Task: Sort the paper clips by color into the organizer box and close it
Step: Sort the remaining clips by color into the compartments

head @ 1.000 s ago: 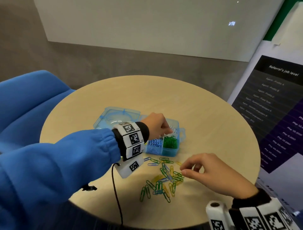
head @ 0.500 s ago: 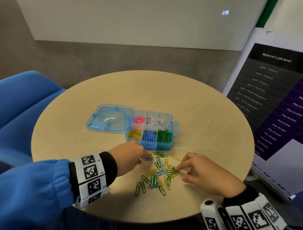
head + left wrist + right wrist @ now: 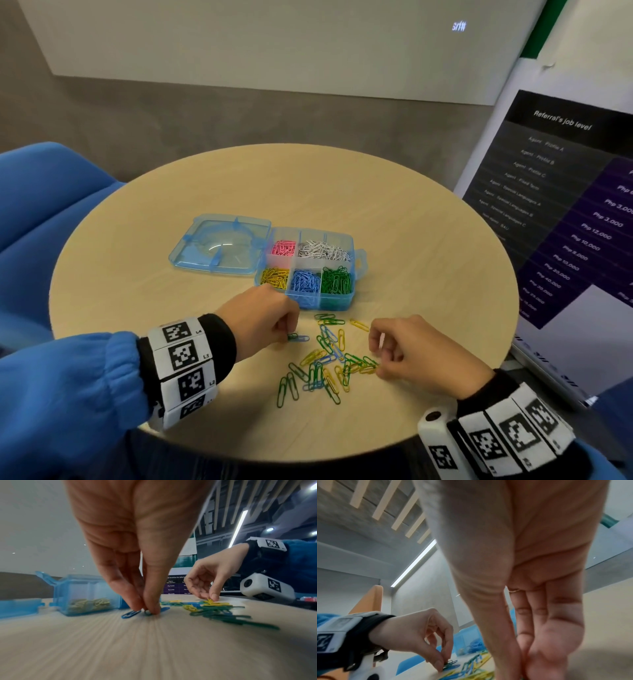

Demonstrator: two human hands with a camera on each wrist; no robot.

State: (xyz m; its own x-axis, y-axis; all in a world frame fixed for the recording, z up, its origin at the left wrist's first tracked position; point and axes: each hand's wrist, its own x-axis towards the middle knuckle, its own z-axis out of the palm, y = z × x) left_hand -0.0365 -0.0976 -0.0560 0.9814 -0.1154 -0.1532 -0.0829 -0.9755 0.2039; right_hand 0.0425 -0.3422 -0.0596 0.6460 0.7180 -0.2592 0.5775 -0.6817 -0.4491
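— Since the organizer box (image 3: 337, 301) sits with its hinged lid (image 3: 219, 245) flung flat to its left, why are both hands down on the table (image 3: 411, 219) in front of it and not over it?

— Because the unsorted paper clips (image 3: 325, 363) lie just in front of the box, on the side nearest the person, in a loose tangle of green, yellow and blue. The left hand (image 3: 263, 317) works the edge of that heap closest to the box's front left corner: thumb and fingertips (image 3: 137, 605) are closed together on a small clip against the wood, a blue paper clip (image 3: 131, 614) lying under them. The wrist view suggests a greenish clip in the pinch, though blur leaves that uncertain.

— And the other?

— The right hand (image 3: 407, 353) is farther from the box, at the heap's right edge, thumb and forefinger pinched on a yellow clip (image 3: 210, 601), the other fingers curled clear.

— Why leave the lid open?

— I judge sorting is unfinished. The box compartments already hold pink (image 3: 283, 247), white (image 3: 323, 250), yellow (image 3: 274, 277), blue (image 3: 305, 281) and green (image 3: 336, 282) clips, so each pick has a short trip back. Closing comes last.
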